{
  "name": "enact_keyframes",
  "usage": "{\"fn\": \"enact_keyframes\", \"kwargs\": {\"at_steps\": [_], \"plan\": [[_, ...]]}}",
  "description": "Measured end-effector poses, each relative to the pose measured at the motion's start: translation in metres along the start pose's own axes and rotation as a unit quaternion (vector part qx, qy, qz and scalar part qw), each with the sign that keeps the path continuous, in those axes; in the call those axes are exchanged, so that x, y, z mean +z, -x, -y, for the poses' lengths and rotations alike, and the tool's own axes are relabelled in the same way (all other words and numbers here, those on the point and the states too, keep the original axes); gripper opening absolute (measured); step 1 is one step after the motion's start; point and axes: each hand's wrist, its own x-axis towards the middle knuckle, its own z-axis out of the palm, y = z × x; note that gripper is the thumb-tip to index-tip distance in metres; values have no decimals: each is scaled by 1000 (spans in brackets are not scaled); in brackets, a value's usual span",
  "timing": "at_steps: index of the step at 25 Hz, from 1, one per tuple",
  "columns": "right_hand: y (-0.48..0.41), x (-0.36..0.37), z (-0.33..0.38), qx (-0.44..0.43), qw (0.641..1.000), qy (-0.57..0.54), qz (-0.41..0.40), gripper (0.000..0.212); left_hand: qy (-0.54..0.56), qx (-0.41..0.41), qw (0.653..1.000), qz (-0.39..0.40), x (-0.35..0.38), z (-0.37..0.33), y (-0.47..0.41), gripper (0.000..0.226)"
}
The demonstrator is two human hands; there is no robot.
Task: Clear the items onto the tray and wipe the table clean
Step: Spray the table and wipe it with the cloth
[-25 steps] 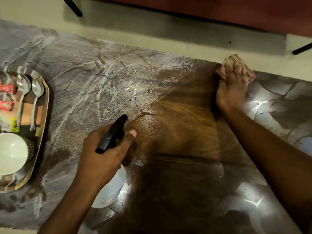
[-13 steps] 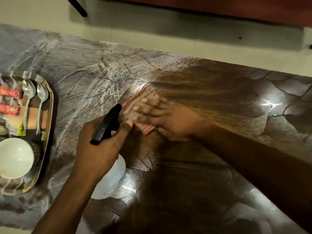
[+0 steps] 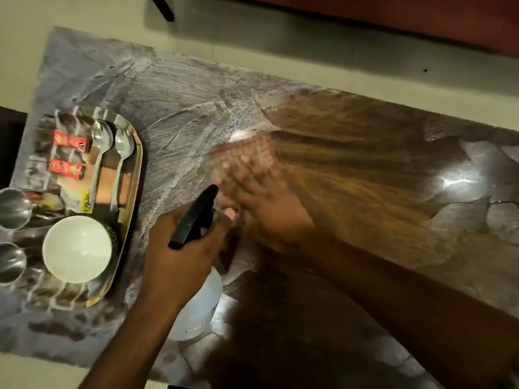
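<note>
My left hand (image 3: 182, 251) grips the black head of a clear spray bottle (image 3: 200, 304) that stands on the table. My right hand (image 3: 269, 209), blurred by motion, presses a striped pink cloth (image 3: 244, 155) flat on the wet table (image 3: 365, 169) just beyond the bottle. The metal tray (image 3: 132, 209) lies at the left edge. It holds a white bowl (image 3: 77, 248), two spoons (image 3: 112, 164), two red sachets (image 3: 70, 153) and two steel cups (image 3: 12, 209).
White foamy streaks cover the left and far parts of the tabletop, while the right part shows dark and glossy. A pale floor runs past the far edge, with a dark furniture leg (image 3: 163, 7) at the top.
My right hand swept the cloth from the far right edge leftward to the middle, beside the bottle. The view shifted, showing more of the tray. My left hand kept hold of the bottle.
</note>
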Motion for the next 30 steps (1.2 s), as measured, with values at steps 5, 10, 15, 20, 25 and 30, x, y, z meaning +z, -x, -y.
{"fn": "enact_keyframes", "kwargs": {"at_steps": [5,10,15,20,25,30], "plan": [[6,-6,-18,-310,932,97,161,70,28,4,999,27,-29,23,11,28],[-61,-63,-89,150,988,16,-30,63,41,-2,999,28,-52,39,12,26],[-106,-40,-9,311,941,-43,-124,61,52,-15,998,27,-67,43,9,29],[-32,8,56,-201,969,57,133,63,18,4,1000,16,-76,42,3,28],[-52,-34,-42,-138,985,78,63,65,14,16,999,34,-81,52,6,36],[-42,-56,-89,461,869,-38,-176,65,37,24,998,44,-79,59,9,38]]}}
